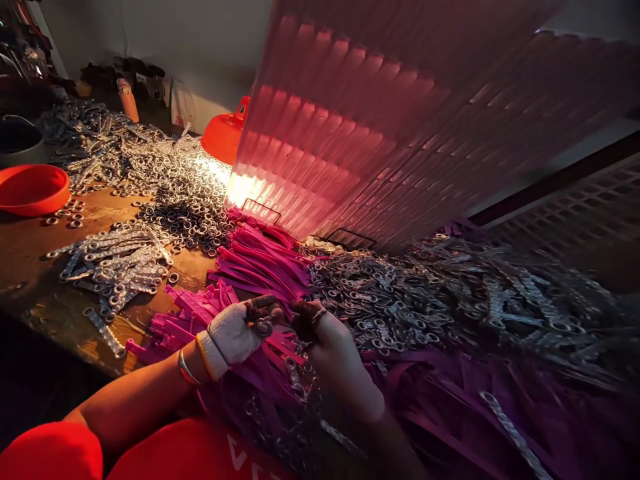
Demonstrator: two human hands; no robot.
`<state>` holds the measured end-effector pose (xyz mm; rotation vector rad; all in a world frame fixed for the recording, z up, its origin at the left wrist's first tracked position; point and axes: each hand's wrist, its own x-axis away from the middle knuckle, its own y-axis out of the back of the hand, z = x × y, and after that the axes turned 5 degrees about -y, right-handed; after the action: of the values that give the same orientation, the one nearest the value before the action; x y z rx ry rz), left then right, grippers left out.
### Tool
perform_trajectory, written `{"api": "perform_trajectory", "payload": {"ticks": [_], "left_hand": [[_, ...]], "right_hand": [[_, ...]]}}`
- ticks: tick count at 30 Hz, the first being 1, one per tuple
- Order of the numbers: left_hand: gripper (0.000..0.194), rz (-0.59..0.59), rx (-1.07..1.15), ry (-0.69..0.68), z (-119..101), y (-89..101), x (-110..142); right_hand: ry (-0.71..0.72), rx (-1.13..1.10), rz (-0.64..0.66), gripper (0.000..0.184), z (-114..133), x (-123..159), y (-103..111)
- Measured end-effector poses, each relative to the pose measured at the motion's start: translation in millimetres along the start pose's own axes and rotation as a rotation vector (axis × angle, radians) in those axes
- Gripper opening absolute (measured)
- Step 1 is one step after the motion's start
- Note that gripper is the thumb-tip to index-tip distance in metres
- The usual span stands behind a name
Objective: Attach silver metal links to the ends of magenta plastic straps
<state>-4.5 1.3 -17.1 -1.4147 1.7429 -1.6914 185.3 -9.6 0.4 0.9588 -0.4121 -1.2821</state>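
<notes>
"Two gloved hands nearly meet above a worktable (30,260), the left hand (243,333) and the right hand (335,353) both curled, with darkened fingertips turned toward each other. What do they grip?"

"Impossible to say. The fingers bend inward, but shadow and the dark tips hide whether either hand is pinching anything."

"And beneath them?"

"Magenta fabric strips (173,327) lie heaped under and to the left of the left hand, with a second magenta bundle (265,263) just beyond. Purple straps (450,393) spread across the near right, past the right hand."

"The silver pieces?"

"Braided silver strips with ringed ends (380,293) fill the right side beyond the right hand; a smaller pile of ringed strips (117,263) sits at left. Farther off, loose metal rings (193,213) are mounded under a red lamp (223,137) (the brightest spot on the table)."

"What stands over the work?"

"A translucent ribbed panel (320,133) leans across the far side, glowing pink near the lamp. At far left, a red bowl (35,207) rests beside scattered rings, with a pinkish bottle (127,100) behind the silver heap."
</notes>
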Motion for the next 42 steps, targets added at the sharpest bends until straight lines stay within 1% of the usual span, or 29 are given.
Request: {"api": "perform_trajectory", "payload": {"ticks": [2, 3, 6, 8, 11, 14, 16, 18, 19, 20, 21, 23, 25, 26, 27, 29, 30, 32, 34, 36, 40, 41, 42], "left_hand": [[0.028, 0.06, -0.048, 0.008, 1, -1.4, -2], [0.028, 0.083, -0.076, 0.011, 2, -1.7, -3], [0.027, 0.099, -0.181, -0.009, 5, 0.4, -3], [0.023, 0.068, -0.312, -0.072, 8, 2.8, 0], [0.024, 0.018, -0.496, -0.152, 13, 3.3, 9], [0.027, 0.025, -0.735, -0.192, 15, -1.2, 21], [0.025, 0.043, -0.967, -0.278, 14, -4.2, 28], [0.017, 0.05, -1.168, -0.403, 12, -4.8, 31], [0.014, 0.057, -1.246, -0.453, 11, -4.1, 31], [0.012, 0.062, -1.292, -0.473, 10, -2.8, 30], [0.012, 0.065, -1.295, -0.454, 9, -1.2, 29], [0.013, 0.058, -1.18, -0.332, 8, 1.8, 24], [0.013, 0.033, -1.002, -0.214, 7, 3.6, 19], [0.014, 0.017, -0.933, -0.18, 6, 3.9, 17], [0.015, 0.004, -0.888, -0.158, 5, 4.0, 15], [0.017, -0.024, -0.846, -0.131, 3, 3.9, 12], [0.018, -0.03, -0.834, -0.12, 1, 4.0, 11], [0.021, -0.026, -0.812, -0.126, -2, 4.5, 10], [0.023, -0.011, -0.814, -0.164, -4, 5.2, 9], [0.023, -0.011, -0.85, -0.201, -5, 5.5, 7], [0.013, -0.028, -0.961, -0.262, -3, 2.9, 3], [0.011, -0.027, -0.989, -0.28, -3, 1.2, 3], [0.009, -0.024, -1.026, -0.309, -4, -1.0, 2]], "right_hand": [[0.089, 0.172, -0.002, 0.034, 21, 0, -6], [0.116, 0.27, 0.001, 0.035, 28, -1, -8], [0.144, 0.509, 0.022, 0.031, 33, -7, -11], [0.141, 0.581, 0.043, 0.027, 32, -8, -10], [0.12, 0.604, 0.059, 0.025, 32, -6, -6], [0.088, 0.611, 0.039, 0.027, 33, -1, -3], [0.067, 0.61, 0.018, 0.029, 33, 2, -3], [0.049, 0.583, 0.0, 0.03, 32, 6, -5], [0.046, 0.556, -0.001, 0.033, 32, 8, -6], [0.049, 0.52, -0.001, 0.036, 31, 9, -8], [0.054, 0.481, 0.002, 0.038, 31, 11, -9], [0.063, 0.434, -0.008, 0.033, 34, 13, -11], [0.062, 0.478, -0.049, 0.016, 41, 14, -13], [0.065, 0.527, -0.075, 0.007, 45, 14, -14], [0.074, 0.58, -0.096, 0.004, 49, 13, -15], [0.064, 0.645, -0.122, 0.012, 55, 11, -18], [0.037, 0.635, -0.117, 0.014, 57, 10, -20], [-0.058, 0.53, -0.053, 0.016, 55, 8, -22], [-0.148, 0.393, 0.053, 0.016, 50, 6, -23], [-0.158, 0.354, 0.116, 0.015, 44, 5, -23], [-0.069, 0.509, 0.069, 0.008, 37, 3, -24], [-0.072, 0.494, 0.066, 0.008, 36, 3, -25], [-0.091, 0.424, 0.077, 0.01, 35, 3, -25]]}}
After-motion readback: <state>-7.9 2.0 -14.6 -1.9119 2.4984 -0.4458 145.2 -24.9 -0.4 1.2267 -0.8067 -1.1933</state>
